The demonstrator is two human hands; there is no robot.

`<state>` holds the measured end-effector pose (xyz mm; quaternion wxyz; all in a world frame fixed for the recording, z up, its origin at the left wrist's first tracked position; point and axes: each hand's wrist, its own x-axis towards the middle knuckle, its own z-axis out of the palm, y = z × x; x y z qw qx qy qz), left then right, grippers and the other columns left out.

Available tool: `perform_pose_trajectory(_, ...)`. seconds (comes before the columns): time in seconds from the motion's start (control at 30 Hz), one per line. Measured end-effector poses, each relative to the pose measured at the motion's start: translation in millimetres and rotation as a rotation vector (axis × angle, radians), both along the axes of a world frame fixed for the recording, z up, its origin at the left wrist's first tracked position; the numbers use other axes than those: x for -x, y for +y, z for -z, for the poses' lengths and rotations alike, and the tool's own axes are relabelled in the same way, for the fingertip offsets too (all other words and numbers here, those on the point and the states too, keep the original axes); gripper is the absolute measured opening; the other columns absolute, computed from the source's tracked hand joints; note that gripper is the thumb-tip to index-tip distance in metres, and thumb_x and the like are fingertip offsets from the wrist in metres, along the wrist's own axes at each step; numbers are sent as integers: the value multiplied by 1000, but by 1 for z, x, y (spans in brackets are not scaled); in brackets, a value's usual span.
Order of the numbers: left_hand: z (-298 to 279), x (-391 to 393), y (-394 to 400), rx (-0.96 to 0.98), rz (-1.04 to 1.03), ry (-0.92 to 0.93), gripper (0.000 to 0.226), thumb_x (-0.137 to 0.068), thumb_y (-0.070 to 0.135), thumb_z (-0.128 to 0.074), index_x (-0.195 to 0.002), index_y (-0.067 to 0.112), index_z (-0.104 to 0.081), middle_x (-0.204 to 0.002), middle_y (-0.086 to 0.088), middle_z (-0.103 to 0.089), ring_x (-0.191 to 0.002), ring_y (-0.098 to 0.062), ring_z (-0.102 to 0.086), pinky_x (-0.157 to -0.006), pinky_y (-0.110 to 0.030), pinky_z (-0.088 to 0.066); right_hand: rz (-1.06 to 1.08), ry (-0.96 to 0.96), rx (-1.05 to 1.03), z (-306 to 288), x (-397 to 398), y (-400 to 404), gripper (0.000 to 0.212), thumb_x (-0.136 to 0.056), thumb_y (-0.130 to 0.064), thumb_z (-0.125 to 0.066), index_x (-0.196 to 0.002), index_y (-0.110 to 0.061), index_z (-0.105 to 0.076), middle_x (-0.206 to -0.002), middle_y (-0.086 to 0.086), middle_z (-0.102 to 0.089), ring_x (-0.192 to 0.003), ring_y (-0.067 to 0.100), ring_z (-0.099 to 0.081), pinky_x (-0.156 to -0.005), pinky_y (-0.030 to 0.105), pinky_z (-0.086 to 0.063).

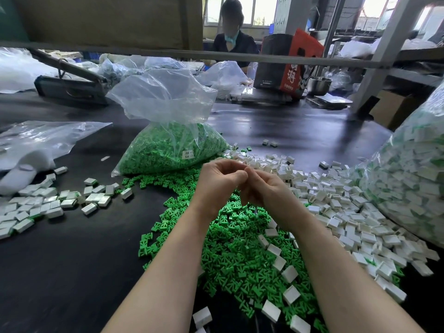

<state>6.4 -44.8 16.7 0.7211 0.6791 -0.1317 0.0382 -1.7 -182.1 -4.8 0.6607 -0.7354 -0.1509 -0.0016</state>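
Note:
My left hand (217,181) and my right hand (266,188) meet above the middle of the table, backs toward the camera. The fingers of both are curled and the fingertips touch; whatever lies between them is hidden. Under my forearms spreads a heap of loose green plastic inserts (230,255). To the right is a heap of white rectangular shells (336,207). A row of white pieces with green inside (36,207) lies on the left.
An open clear bag of green inserts (168,145) stands behind my hands. A big bag of white pieces (413,179) fills the right edge. The black table (79,260) shows at front left. A person sits across the table beyond a red box (286,63).

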Motion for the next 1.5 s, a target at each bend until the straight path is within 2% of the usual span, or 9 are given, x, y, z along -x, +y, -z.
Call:
perform_pose_trajectory(0.17, 3, -1, -2, 43, 4, 14, 20, -83, -10, -59, -75, 5, -69, -58, 2, -65, -56, -6, -61, -57, -15, -50, 24, -38, -15, -2, 1, 1, 41, -92, -44, -49, -78, -6, -59, -58, -4, -52, -54, 13, -47, -52, 26, -38)
perform_pose_trajectory(0.67, 5, -1, -3, 74, 17, 46, 22, -82, -10, -60, -70, 7, -67, -55, 6, -63, -55, -3, -60, -59, -12, -49, 52, -93, 9, 3, 0, -1, 33, -101, -31, -48, -76, -18, -66, -59, -8, -51, -54, 9, -43, -51, 20, -38)
perform_pose_trajectory(0.8, 4, -1, -2, 69, 26, 46, 20, -83, -9, -59, -71, 6, -65, -54, 6, -62, -53, -3, -58, -59, -12, -49, 53, -86, -2, 5, -2, 1, 37, -98, -38, -49, -79, -10, -64, -59, -8, -51, -53, 8, -43, -50, 19, -38)
perform_pose_trajectory(0.93, 5, -4, 1, 52, 22, 63, 14, -86, -5, -58, -76, 3, -65, -58, 2, -61, -53, -5, -56, -57, -16, -49, 57, -46, -13, 6, -3, 6, 47, -92, -54, -46, -72, -14, -59, -56, -3, -50, -51, 12, -43, -47, 23, -35)
perform_pose_trajectory(1.07, 7, -10, 8, -67, -35, 87, 11, -86, 4, -62, -78, 9, -68, -66, 2, -66, -60, -4, -58, -58, -14, -48, 99, -55, 144, 5, -5, 11, 56, -91, -62, -37, -70, -16, -60, -53, 2, -53, -53, 21, -46, -51, 31, -36)
perform_pose_trajectory(1.2, 10, -20, 45, -266, -145, 76, 1, -87, 14, -67, -86, 15, -67, -87, -7, -72, -80, -14, -67, -65, -21, -52, 185, -100, 257, 1, -6, 5, 48, -98, -48, -43, -72, -13, -63, -51, -2, -53, -45, 12, -46, -46, 23, -37)
perform_pose_trajectory(1.27, 13, -24, 73, -417, -281, 84, 3, -86, 15, -69, -86, 17, -66, -87, -5, -71, -83, -19, -67, -66, -25, -52, 240, -108, 300, -1, -6, -1, 39, -101, -35, -47, -72, -14, -62, -50, -7, -52, -41, 4, -42, -43, 17, -35)
perform_pose_trajectory(1.37, 19, -29, 112, -660, -555, 112, 4, -83, 15, -68, -87, 15, -70, -89, -5, -71, -87, -27, -66, -78, -39, -56, 311, -112, 382, -3, -7, -7, 31, -101, -25, -51, -73, -18, -61, -54, -6, -53, -48, 12, -46, -48, 24, -38)
perform_pose_trajectory(1.5, 28, -24, 137, -798, -793, 231, 14, -80, 14, -67, -94, 14, -72, -100, -15, -71, -97, -36, -63, -79, -37, -50, 392, -111, 450, -4, -7, -13, 27, -101, -25, -52, -78, -17, -63, -58, -3, -55, -50, 15, -47, -50, 26, -38)
